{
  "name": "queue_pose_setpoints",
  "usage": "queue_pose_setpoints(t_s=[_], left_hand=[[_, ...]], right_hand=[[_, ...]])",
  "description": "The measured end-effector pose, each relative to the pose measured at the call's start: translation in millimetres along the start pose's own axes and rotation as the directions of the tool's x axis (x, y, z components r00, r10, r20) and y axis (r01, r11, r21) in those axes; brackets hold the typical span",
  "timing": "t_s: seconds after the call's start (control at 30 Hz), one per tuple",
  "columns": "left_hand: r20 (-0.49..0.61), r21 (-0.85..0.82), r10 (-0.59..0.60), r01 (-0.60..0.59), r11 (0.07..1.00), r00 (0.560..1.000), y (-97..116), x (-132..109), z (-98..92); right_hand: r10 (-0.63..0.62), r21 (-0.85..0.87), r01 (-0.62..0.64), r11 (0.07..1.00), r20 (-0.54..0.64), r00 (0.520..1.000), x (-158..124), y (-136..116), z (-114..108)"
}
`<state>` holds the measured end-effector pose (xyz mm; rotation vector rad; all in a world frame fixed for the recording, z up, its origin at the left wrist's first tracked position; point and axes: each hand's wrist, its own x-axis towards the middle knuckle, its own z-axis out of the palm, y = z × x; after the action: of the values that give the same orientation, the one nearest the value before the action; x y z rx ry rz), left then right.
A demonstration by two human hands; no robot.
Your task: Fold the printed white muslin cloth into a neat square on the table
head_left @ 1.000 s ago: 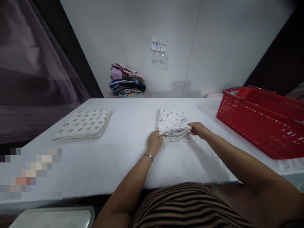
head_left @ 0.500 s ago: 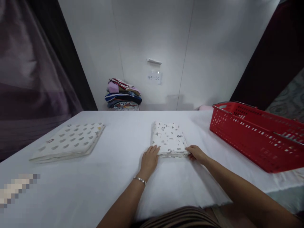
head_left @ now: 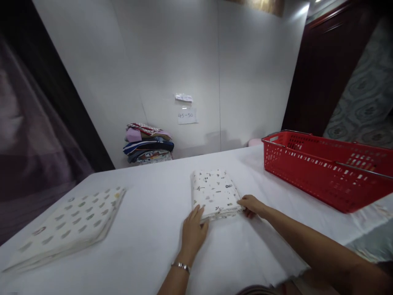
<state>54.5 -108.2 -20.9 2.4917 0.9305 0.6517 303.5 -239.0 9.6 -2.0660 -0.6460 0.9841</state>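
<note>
A small folded white cloth (head_left: 215,192) with tiny dark prints lies flat on the white table (head_left: 147,246). My left hand (head_left: 193,233) lies flat on the table, fingers stretched out and touching the cloth's near left corner. My right hand (head_left: 252,205) has its fingers curled against the near right corner of the same cloth. A thin bracelet sits on my left wrist.
A larger folded cloth (head_left: 70,223) with grey spots lies at the table's left. A red plastic basket (head_left: 325,168) stands at the right. A pile of coloured folded fabrics (head_left: 147,143) rests against the white wall, under a paper note. A dark curtain hangs left.
The cloth's near edge, lifted between both hands a second ago, now lies flat. My left hand has opened flat. The camera has tilted up and turned right.
</note>
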Motion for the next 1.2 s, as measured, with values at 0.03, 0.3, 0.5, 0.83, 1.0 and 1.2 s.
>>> queue_pose_setpoints(t_s=[0.03,0.3,0.5,0.83,1.0,1.2], left_hand=[[-0.013,-0.035,-0.022,0.022,0.999,1.0,0,1,0.2],[0.019,-0.174,-0.33,0.328,0.928,0.944,7,29,-3.0],[0.041,-0.252,-0.371,0.369,0.895,0.928,-18,52,-21.9],[-0.108,0.028,-0.295,0.299,0.954,0.949,-94,64,-70.5],[-0.233,0.143,0.006,0.028,0.989,0.972,-58,42,-53.6],[-0.035,0.13,0.287,-0.28,0.951,0.957,2,-6,-27.2]], right_hand=[[-0.003,-0.009,0.003,1.0,0.02,1.0,0,-1,-1],[0.027,-0.049,-0.021,0.999,0.129,0.991,3,-9,-12],[-0.002,-0.004,0.003,1.0,0.139,0.99,-20,-15,13],[-0.228,0.172,0.167,0.971,0.446,0.866,-65,-13,104],[-0.28,0.188,0.266,0.945,0.052,0.959,-25,-29,42],[-0.18,0.144,0.238,0.96,-0.331,0.926,44,-48,-14]])
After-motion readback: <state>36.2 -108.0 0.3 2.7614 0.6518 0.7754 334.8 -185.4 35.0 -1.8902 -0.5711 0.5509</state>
